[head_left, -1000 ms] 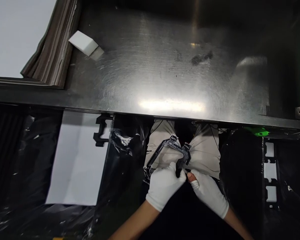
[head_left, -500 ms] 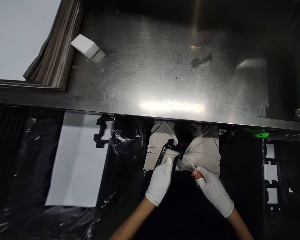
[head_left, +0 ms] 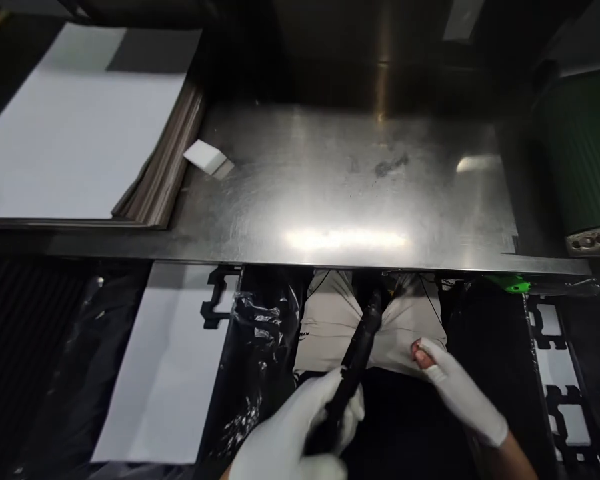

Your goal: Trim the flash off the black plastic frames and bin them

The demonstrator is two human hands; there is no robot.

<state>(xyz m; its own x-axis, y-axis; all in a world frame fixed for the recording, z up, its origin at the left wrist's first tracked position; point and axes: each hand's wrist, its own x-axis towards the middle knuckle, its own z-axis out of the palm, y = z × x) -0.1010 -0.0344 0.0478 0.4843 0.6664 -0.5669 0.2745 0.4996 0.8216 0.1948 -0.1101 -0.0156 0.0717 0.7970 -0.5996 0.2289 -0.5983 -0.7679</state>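
A long black part (head_left: 359,353), slightly blurred, is held up in front of the lap, its far end pointing toward the metal bench. My left hand (head_left: 300,423), in a white glove, is wrapped round its near end. To the right of it, over the thigh, my right hand (head_left: 453,380) is closed, with bare thumb and fingertip showing through the glove. Whether a thin tool is still between those fingers cannot be made out.
A metal bench (head_left: 330,193) spans the front, carrying a stack of white sheets (head_left: 90,133) at left and a small white block (head_left: 207,157). Below are a white sheet (head_left: 167,367), black frame pieces (head_left: 214,300) and a green object (head_left: 513,283). A green container (head_left: 585,153) stands at right.
My left hand has come nearer the camera, lifting and turning the black part. My right hand has moved away to the right. The view has tilted up, showing more bench.
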